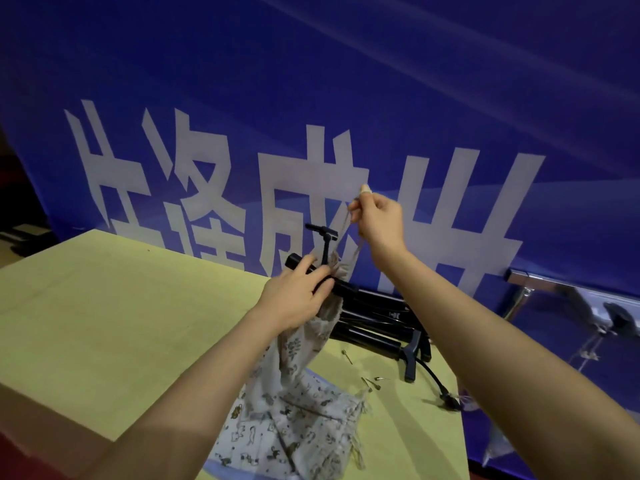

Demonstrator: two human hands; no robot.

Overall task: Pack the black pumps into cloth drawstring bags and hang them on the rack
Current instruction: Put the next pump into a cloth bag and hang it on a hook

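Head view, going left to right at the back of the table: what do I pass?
Bare table top → left hand gripping the bagged pump → right hand pulling the drawstring → pile of black pumps → metal rack.

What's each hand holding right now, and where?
Left hand grips the bagged pump at the gathered neck of the cloth bag. Right hand pinches the drawstring, raised above the neck.
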